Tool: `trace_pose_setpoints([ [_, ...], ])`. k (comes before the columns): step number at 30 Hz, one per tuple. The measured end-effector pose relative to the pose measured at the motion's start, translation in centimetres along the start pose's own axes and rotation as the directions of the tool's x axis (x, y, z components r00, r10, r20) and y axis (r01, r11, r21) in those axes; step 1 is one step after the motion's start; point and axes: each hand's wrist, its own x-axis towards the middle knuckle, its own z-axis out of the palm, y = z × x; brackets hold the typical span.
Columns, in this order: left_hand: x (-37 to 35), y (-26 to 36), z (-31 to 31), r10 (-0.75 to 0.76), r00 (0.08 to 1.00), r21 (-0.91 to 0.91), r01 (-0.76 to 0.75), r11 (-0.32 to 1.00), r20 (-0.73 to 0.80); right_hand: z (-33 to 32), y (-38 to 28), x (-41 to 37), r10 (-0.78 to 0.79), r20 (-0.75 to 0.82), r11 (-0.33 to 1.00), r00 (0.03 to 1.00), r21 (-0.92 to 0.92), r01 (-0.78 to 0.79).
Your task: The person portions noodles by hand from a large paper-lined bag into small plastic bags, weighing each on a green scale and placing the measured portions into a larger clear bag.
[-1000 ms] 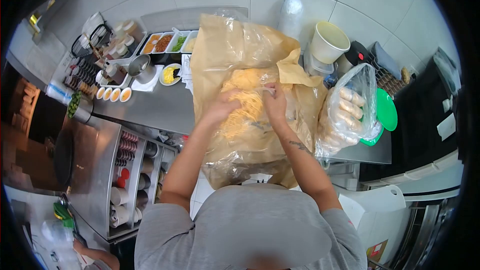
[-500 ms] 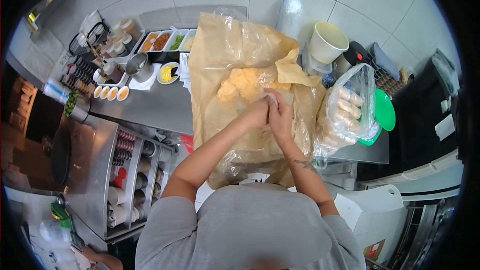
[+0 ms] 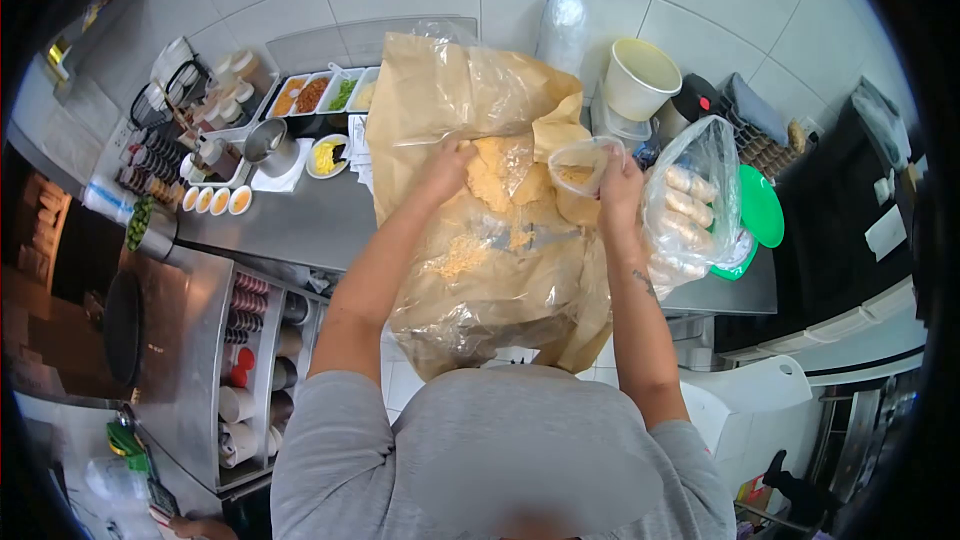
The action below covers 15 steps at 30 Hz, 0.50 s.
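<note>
A large brown paper bag [image 3: 420,90] with a clear plastic liner [image 3: 520,290] lies spread in front of me. Orange crumbs [image 3: 490,185] are heaped in its middle, and a looser patch lies nearer to me. My left hand [image 3: 447,172] is closed at the left edge of the heap, by the liner; what its fingers pinch is hidden. My right hand [image 3: 621,188] grips a clear plastic container [image 3: 575,155] by its right side, tilted over the right part of the bag. Some orange shows through the container's wall.
Right of the bag are a clear bag of pale rolls [image 3: 690,205], a green lid [image 3: 762,205] and a white bucket [image 3: 643,80]. On the left stand topping trays [image 3: 313,95], a metal pot [image 3: 272,147] and several small cups [image 3: 221,194]. Another person's hand [image 3: 195,528] shows at lower left.
My hands, together over the crumbs before, are now apart. The left went left to the heap's edge; the right moved right and took hold of the clear container. The crumbs have shifted and spread nearer.
</note>
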Motion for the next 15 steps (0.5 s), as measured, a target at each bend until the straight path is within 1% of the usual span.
trace_pose_setpoints([
  [2,1.7,0.6,-1.6,-0.209,0.97,-0.057,0.217,0.974,0.127,0.3,0.0,-0.6,-0.022,-0.008,1.0,1.0,-0.01,0.022],
  [4,3.4,0.6,-4.4,-0.185,0.956,-0.045,0.2,0.979,0.227,0.0,-0.2,-0.5,-0.021,0.05,1.0,0.999,-0.012,0.021],
  [5,3.8,0.5,-5.1,-0.171,0.947,-0.038,0.188,0.981,0.273,0.0,-0.3,-0.4,-0.024,0.078,1.0,0.997,-0.01,0.025],
  [8,3.4,0.8,-4.8,-0.021,0.97,-0.023,0.027,0.999,0.244,1.0,0.0,-0.5,-0.179,-0.014,0.972,0.984,-0.161,0.174],
  [9,2.6,0.2,-3.6,0.025,0.973,0.004,-0.026,1.0,0.228,1.3,0.0,-0.7,-0.3,-0.057,0.93,0.952,-0.238,0.279],
  [10,1.2,-0.9,-1.5,0.07,0.974,0.032,-0.079,0.996,0.214,1.6,-0.4,-1.3,-0.419,-0.089,0.872,0.904,-0.317,0.373],
  [11,0.8,-1.1,-0.8,0.117,0.972,0.059,-0.131,0.99,0.202,1.9,-1.0,-2.0,-0.533,-0.111,0.797,0.839,-0.399,0.454],
  [14,2.0,-0.9,-0.5,-0.054,0.994,-0.068,0.06,0.996,0.094,1.6,-3.6,-4.1,-0.615,-0.099,0.736,0.782,-0.428,0.525],
  [15,2.4,-0.8,-1.0,-0.126,0.983,-0.129,0.143,0.981,0.132,1.2,-3.3,-4.5,-0.524,0.024,0.795,0.851,-0.343,0.5],
])
